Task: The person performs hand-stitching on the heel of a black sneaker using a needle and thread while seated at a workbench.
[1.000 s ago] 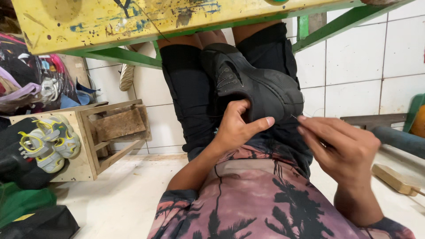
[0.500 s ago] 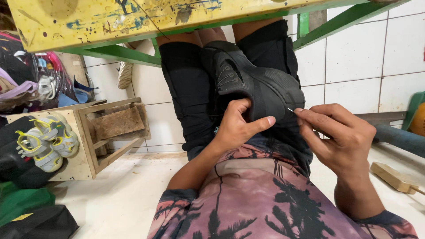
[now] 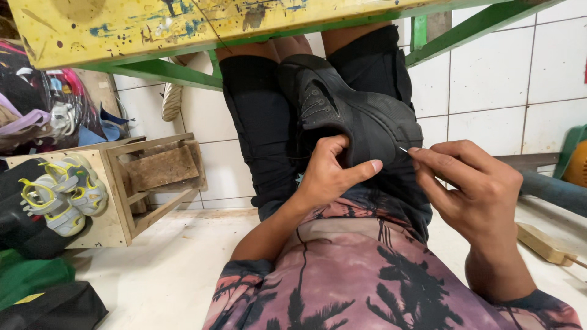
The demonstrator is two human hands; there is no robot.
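A: From the head camera, what is in the person's lap?

B: A black shoe (image 3: 354, 116), resting between the thighs just under the edge of the yellow table (image 3: 140, 24) with its green frame (image 3: 471, 27). Its toe end points toward the person.

A: And the left hand?

B: The left hand (image 3: 330, 174) wraps the near end of the shoe. Its fingers are closed on it, curled over the upper, with the thumb stretched out along the lower edge.

A: The right?

B: The right hand (image 3: 471, 189) sits just beside the shoe on the right. Thumb and forefinger are pinched shut on a thin needle (image 3: 403, 149), whose tip touches the side of the shoe. I cannot make out any thread.

A: What is the person wearing?

B: Black shorts (image 3: 257, 122) and a pink shirt with dark palm-tree print (image 3: 367, 275).

A: What lies around?

B: At left, a small wooden stool (image 3: 147, 183) tipped on its side, with a pair of grey and yellow child's sandals (image 3: 61, 195) just beside it. Behind those is a heap of bags and shoes (image 3: 43, 110). A green cloth (image 3: 30, 278) lies at the lower left. At right, a wooden block (image 3: 544, 243) lies on the pale floor (image 3: 159, 275), near the white tiled wall (image 3: 507, 79).
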